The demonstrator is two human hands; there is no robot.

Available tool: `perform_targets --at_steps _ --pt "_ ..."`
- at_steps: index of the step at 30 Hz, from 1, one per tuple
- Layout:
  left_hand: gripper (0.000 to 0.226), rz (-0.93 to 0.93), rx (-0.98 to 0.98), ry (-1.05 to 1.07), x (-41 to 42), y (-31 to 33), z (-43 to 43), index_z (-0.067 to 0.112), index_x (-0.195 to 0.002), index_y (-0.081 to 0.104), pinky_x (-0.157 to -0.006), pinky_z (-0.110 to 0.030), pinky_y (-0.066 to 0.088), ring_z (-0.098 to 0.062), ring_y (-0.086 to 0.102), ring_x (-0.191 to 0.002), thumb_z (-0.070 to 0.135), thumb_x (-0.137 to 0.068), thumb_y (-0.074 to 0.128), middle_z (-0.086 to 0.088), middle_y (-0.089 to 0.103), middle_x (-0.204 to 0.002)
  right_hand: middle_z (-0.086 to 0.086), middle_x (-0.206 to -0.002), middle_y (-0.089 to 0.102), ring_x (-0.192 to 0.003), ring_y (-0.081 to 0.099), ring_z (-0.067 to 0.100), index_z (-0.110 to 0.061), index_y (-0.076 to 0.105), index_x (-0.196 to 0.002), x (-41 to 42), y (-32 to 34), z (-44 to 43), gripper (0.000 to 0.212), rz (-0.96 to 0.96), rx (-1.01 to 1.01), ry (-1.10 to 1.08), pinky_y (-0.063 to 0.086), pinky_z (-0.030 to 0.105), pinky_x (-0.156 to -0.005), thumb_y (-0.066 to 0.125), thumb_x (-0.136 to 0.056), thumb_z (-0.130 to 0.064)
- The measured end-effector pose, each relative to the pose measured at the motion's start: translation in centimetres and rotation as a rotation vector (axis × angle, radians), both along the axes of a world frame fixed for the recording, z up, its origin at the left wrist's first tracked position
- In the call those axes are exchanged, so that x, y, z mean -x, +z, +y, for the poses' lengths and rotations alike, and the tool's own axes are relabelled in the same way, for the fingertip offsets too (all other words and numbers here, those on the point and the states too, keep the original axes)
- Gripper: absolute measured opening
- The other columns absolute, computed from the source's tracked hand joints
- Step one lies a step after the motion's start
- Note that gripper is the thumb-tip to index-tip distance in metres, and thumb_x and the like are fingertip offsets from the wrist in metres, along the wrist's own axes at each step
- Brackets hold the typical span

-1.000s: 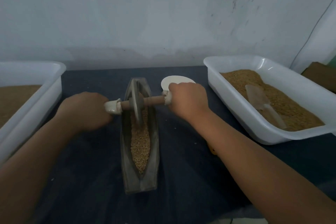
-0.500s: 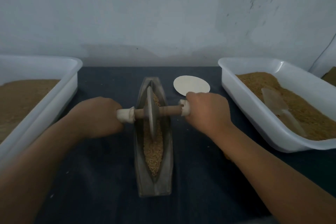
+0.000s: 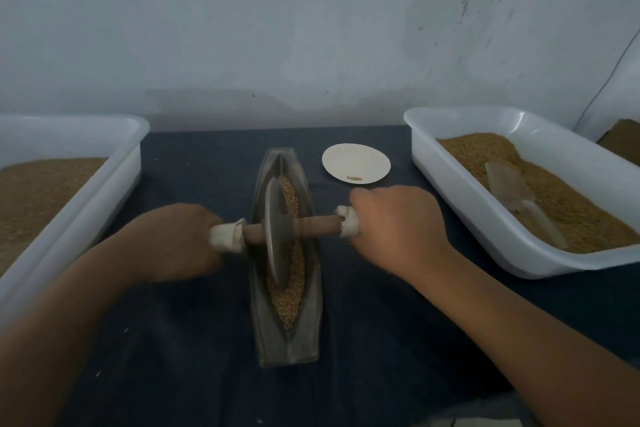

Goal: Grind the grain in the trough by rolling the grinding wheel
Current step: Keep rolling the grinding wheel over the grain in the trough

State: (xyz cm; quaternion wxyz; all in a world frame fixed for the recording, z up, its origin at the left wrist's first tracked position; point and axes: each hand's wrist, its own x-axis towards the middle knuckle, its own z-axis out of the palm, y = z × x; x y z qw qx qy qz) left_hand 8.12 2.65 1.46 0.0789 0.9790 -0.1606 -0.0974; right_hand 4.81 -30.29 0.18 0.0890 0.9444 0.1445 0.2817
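A grey boat-shaped trough [image 3: 313, 291] lies lengthwise on the dark cloth, filled with tan grain [image 3: 289, 298]. A grey grinding wheel [image 3: 275, 232] stands on edge in the grain near the trough's middle. Its brown wooden axle [image 3: 315, 227] crosses the trough and has white cloth wrapped round both ends. My left hand [image 3: 173, 241] grips the left wrapped end. My right hand [image 3: 394, 222] grips the right wrapped end. Part of the grain is hidden behind the wheel.
A white tub [image 3: 86, 194] of brown meal stands at the left. Another white tub [image 3: 460, 184] at the right holds grain and a clear scoop [image 3: 512, 194]. A small white dish [image 3: 356, 163] lies beyond my right hand. A pale wall rises behind the table.
The wheel has rolled toward me along the trough, from its far end to about the middle, with both hands still on the axle. The white dish is now uncovered.
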Motion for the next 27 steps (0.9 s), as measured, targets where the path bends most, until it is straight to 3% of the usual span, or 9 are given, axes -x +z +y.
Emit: perform_targets --at_steps 4,9,11,13,16,19,21,25,27 --pt "0.019 -0.121 -0.058 0.025 -0.5 -0.9 0.0 0.033 -0.068 0.067 -0.056 -0.026 0.044 0.000 0.061 -0.060 0.051 -0.065 0.064 0.014 0.066 -0.063 -0.008 -0.051 0.042 -0.040 0.038 0.020 -0.025 0.042 -0.065 -0.7 -0.5 0.0 0.039 -0.011 -0.023 -0.012 0.015 0.024 -0.046 0.070 -0.082 -0.045" --pt "0.032 -0.339 -0.087 0.165 -4.0 -1.5 -1.3 0.032 -0.072 0.064 -0.067 -0.035 0.055 -0.014 0.061 -0.069 0.059 -0.079 0.049 0.013 0.063 -0.075 -0.008 -0.051 0.034 -0.043 0.016 0.009 -0.021 0.045 -0.062 -6.1 0.5 1.7 0.045 -0.095 -0.074 -0.070 0.007 0.022 -0.049 0.037 -0.096 -0.050" --pt "0.034 -0.353 -0.087 0.191 -4.5 -1.5 -1.7 0.032 -0.074 0.064 -0.072 -0.038 0.057 -0.020 0.065 -0.076 0.060 -0.082 0.047 0.012 0.062 -0.079 -0.007 -0.050 0.036 -0.044 0.022 0.008 -0.022 0.049 -0.060 -7.3 0.9 2.0 0.047 -0.068 -0.077 -0.080 0.008 0.023 -0.048 0.030 -0.093 -0.050" --pt "0.031 -0.330 -0.097 0.167 -4.3 -1.2 -1.7 0.032 -0.075 0.063 -0.074 -0.038 0.057 -0.022 0.065 -0.078 0.057 -0.082 0.047 0.011 0.062 -0.080 -0.006 -0.051 0.037 -0.045 0.025 0.008 -0.022 0.049 -0.062 -7.1 0.7 1.6 0.046 -0.053 -0.080 -0.063 0.012 0.023 -0.047 0.037 -0.097 -0.050" --pt "0.023 -0.259 -0.136 0.069 -2.4 -0.7 -0.9 0.033 -0.072 0.061 -0.064 -0.032 0.054 -0.010 0.060 -0.067 0.054 -0.073 0.054 0.014 0.061 -0.072 -0.005 -0.054 0.042 -0.045 0.036 0.014 -0.024 0.049 -0.068 -4.6 -0.6 0.3 0.041 0.033 -0.075 -0.058 0.023 0.025 -0.046 0.048 -0.098 -0.052" --pt "0.024 -0.299 -0.207 -0.018 0.3 -0.8 -0.1 0.038 -0.071 0.057 -0.050 -0.023 0.036 0.003 0.049 -0.059 0.062 -0.065 0.054 0.017 0.056 -0.064 -0.007 -0.056 0.048 -0.048 0.049 0.018 -0.028 0.048 -0.069 -1.1 -2.4 -0.8 0.035 0.079 -0.081 -0.059 0.038 0.029 -0.044 0.059 -0.089 -0.055" --pt "0.026 -0.330 -0.217 -0.029 0.4 -1.0 -0.1 0.038 -0.071 0.057 -0.052 -0.025 0.040 0.003 0.048 -0.058 0.063 -0.066 0.052 0.017 0.055 -0.063 -0.009 -0.054 0.045 -0.045 0.047 0.016 -0.029 0.046 -0.067 -0.2 -2.9 -1.1 0.034 0.062 -0.092 -0.054 0.040 0.030 -0.041 0.062 -0.085 -0.053" --pt "0.028 -0.324 -0.214 0.025 -3.3 0.0 -1.4 0.032 -0.070 0.059 -0.065 -0.032 0.053 -0.013 0.062 -0.070 0.059 -0.074 0.055 0.015 0.053 -0.068 -0.008 -0.055 0.042 -0.047 0.042 0.020 -0.026 0.049 -0.072 -3.8 -1.9 0.0 0.038 0.042 -0.123 -0.108 0.021 0.026 -0.046 0.051 -0.098 -0.053" --pt "0.033 -0.378 -0.235 0.052 -5.3 0.8 -2.2 0.030 -0.068 0.056 -0.071 -0.037 0.056 -0.023 0.066 -0.078 0.062 -0.077 0.053 0.013 0.050 -0.070 -0.006 -0.063 0.050 -0.056 0.051 0.023 -0.024 0.054 -0.080 -6.1 -1.7 0.7 0.037 0.120 -0.176 -0.161 0.031 0.028 -0.049 0.043 -0.102 -0.051"
